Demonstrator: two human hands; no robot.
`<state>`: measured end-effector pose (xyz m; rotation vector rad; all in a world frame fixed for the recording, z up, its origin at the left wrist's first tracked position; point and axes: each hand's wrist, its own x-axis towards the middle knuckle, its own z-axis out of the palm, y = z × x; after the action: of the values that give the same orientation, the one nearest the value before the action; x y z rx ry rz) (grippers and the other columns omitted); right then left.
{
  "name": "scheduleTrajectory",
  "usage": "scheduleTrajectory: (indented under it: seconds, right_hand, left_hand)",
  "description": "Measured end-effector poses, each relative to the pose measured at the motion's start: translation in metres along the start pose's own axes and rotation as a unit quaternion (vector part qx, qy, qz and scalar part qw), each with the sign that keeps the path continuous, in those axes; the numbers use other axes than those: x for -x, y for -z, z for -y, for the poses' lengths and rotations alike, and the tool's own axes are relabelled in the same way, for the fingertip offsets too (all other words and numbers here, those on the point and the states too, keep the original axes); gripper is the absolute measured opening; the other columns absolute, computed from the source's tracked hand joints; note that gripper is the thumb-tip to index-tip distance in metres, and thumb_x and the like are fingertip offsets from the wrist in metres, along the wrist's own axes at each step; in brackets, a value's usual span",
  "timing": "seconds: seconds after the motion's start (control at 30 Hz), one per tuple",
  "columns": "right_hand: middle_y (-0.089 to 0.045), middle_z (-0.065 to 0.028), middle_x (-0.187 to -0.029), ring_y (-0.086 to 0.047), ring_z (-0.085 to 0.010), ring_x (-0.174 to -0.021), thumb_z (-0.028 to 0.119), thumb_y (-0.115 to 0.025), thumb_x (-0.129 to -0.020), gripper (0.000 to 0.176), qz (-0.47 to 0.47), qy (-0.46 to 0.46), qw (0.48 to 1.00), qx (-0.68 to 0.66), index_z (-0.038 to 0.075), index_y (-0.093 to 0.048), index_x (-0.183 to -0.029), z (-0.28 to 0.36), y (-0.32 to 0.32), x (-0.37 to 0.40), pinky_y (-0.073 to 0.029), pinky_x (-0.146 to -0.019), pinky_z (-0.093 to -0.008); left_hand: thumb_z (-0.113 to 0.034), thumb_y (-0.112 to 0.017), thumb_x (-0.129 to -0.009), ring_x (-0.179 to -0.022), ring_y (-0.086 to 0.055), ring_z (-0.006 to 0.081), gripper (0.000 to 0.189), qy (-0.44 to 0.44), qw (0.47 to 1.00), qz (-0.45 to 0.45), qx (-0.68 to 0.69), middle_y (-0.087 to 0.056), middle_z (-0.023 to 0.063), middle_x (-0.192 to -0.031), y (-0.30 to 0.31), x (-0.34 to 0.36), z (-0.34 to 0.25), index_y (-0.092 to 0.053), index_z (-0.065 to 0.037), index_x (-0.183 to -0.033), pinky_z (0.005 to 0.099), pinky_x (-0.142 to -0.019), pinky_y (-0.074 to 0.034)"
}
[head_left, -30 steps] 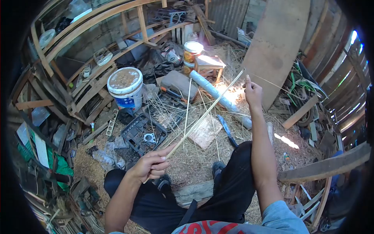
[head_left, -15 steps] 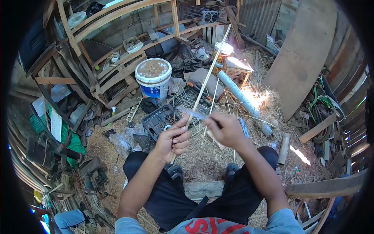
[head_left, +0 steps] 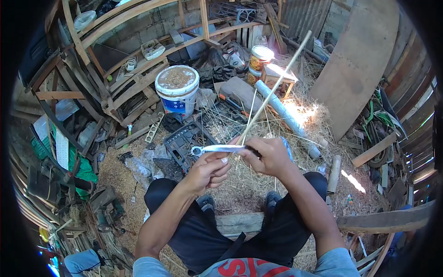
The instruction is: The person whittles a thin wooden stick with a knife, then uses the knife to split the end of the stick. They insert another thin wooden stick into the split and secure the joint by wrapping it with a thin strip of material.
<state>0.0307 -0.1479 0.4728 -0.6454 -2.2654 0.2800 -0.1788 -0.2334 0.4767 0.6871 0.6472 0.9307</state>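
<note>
My left hand (head_left: 208,173) is closed around a long pale stick (head_left: 278,84), which looks like split bamboo or cane and slants away to the upper right. In my right hand (head_left: 268,158) is a knife (head_left: 224,148), its shiny blade pointing left across the stick, just above my left fingers. The knife's handle is hidden by my right fingers, and the lower end of the stick is hidden behind my hands. Both hands are close together in front of my knees.
Thin strips and shavings litter the floor around an open black tool case (head_left: 182,141). A white bucket (head_left: 177,94) stands beyond it. A grey pipe (head_left: 288,119) lies to the right, near a small wooden stool (head_left: 280,77). A wooden plank (head_left: 242,223) is between my legs.
The stick has swung so its far end points further right. The knife blade has turned level and shows its flat side. My right hand has moved slightly down, nearer the left.
</note>
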Motion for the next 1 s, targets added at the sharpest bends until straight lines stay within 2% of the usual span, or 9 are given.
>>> scheduleTrajectory:
  seconds: [0.1,0.13,0.2,0.37,0.47,0.6,0.8,0.83,1.0]
  right_hand:
    - [-0.060,-0.0115,-0.066,-0.062,-0.0216,-0.055,0.021,-0.065,-0.088,0.017,-0.136,-0.073,0.988,0.020,0.004,-0.066,-0.084,-0.056,0.004,0.005,-0.046,-0.051,-0.0339]
    - [-0.063,-0.0118,-0.068,-0.061,-0.0144,-0.061,0.018,-0.058,-0.093,0.020,-0.151,-0.265,0.952,0.013,0.001,-0.066,-0.085,-0.060,0.033,-0.001,-0.046,-0.055,-0.0315]
    - [-0.059,-0.0041,-0.064,-0.054,-0.0138,-0.058,0.022,-0.054,-0.096,0.023,-0.268,-0.258,0.928,0.033,0.004,-0.067,-0.090,-0.135,0.076,0.013,-0.041,-0.055,-0.0306]
    - [-0.049,0.0031,-0.061,-0.041,-0.0047,-0.055,0.032,-0.049,-0.101,0.037,-0.362,-0.453,0.776,-0.249,0.001,-0.066,-0.088,-0.128,0.082,0.028,-0.031,-0.050,-0.0241]
    - [-0.050,0.0034,-0.064,-0.041,-0.0044,-0.055,0.031,-0.051,-0.101,0.033,-0.240,-0.384,0.865,-0.215,0.001,-0.063,-0.097,-0.078,0.049,0.008,-0.033,-0.051,-0.0237]
    - [-0.057,-0.0036,-0.074,-0.048,-0.0075,-0.060,0.014,-0.053,-0.099,0.030,-0.083,-0.177,0.957,-0.212,0.004,-0.057,-0.127,0.002,0.009,-0.007,-0.041,-0.056,-0.0284]
    - [-0.054,-0.0084,-0.070,-0.053,-0.0195,-0.057,-0.004,-0.056,-0.089,0.050,0.026,0.020,0.987,-0.156,0.009,-0.053,-0.136,0.020,-0.018,0.000,-0.046,-0.059,-0.0312]
    - [-0.053,-0.0121,-0.071,-0.055,-0.0264,-0.057,-0.007,-0.060,-0.080,0.058,0.041,0.016,0.989,-0.144,0.013,-0.055,-0.135,0.021,-0.018,0.002,-0.046,-0.057,-0.0345]
    - [-0.047,-0.0087,-0.068,-0.052,-0.0253,-0.054,-0.004,-0.062,-0.076,0.067,0.062,0.037,0.996,-0.057,0.021,-0.055,-0.137,0.024,-0.016,0.006,-0.044,-0.049,-0.0374]
  left_hand:
    - [-0.012,-0.042,-0.099,-0.046,-0.024,0.0028,0.059,-0.012,1.000,0.007,-0.026,-0.027,-0.0065,-0.060,-0.009,0.011,-0.005,-0.020,-0.011,-0.154,0.0193,-0.040,-0.018]
    - [-0.012,-0.041,-0.099,-0.046,-0.024,0.0026,0.059,0.015,1.000,0.013,-0.021,-0.027,-0.0066,-0.060,-0.006,0.014,0.002,-0.020,-0.011,-0.154,0.0190,-0.040,-0.018]
    - [-0.012,-0.041,-0.100,-0.046,-0.025,0.0023,0.059,0.068,0.997,0.027,-0.012,-0.028,-0.0068,-0.060,0.001,0.026,0.026,-0.020,-0.012,-0.154,0.0183,-0.039,-0.018]
    - [-0.013,-0.039,-0.100,-0.043,-0.026,0.0035,0.056,0.024,0.991,0.030,0.126,-0.030,-0.0046,-0.058,0.010,0.017,0.023,-0.021,-0.016,-0.154,0.0176,-0.036,-0.021]
    - [-0.015,-0.037,-0.101,-0.041,-0.027,0.0047,0.056,-0.004,0.983,0.038,0.179,-0.030,-0.0035,-0.058,0.008,0.009,0.016,-0.018,-0.017,-0.154,0.0186,-0.034,-0.025]
    - [-0.014,-0.037,-0.101,-0.039,-0.028,0.0064,0.052,-0.035,0.978,0.007,0.207,-0.041,0.0018,-0.062,0.008,-0.003,0.018,-0.026,-0.014,-0.151,0.0188,-0.033,-0.029]
    - [-0.013,-0.040,-0.101,-0.042,-0.030,0.0056,0.049,-0.080,0.975,-0.022,0.206,-0.042,0.0028,-0.063,0.004,-0.003,0.010,-0.031,-0.015,-0.149,0.0169,-0.032,-0.024]
    - [-0.014,-0.040,-0.100,-0.043,-0.030,0.0054,0.050,-0.089,0.975,-0.007,0.202,-0.042,0.0021,-0.062,0.005,-0.004,0.010,-0.030,-0.015,-0.149,0.0169,-0.032,-0.024]
    - [-0.013,-0.037,-0.102,-0.043,-0.027,0.0045,0.053,-0.077,0.985,-0.008,0.157,-0.036,-0.0028,-0.061,0.004,-0.001,0.011,-0.024,-0.017,-0.153,0.0181,-0.035,-0.022]
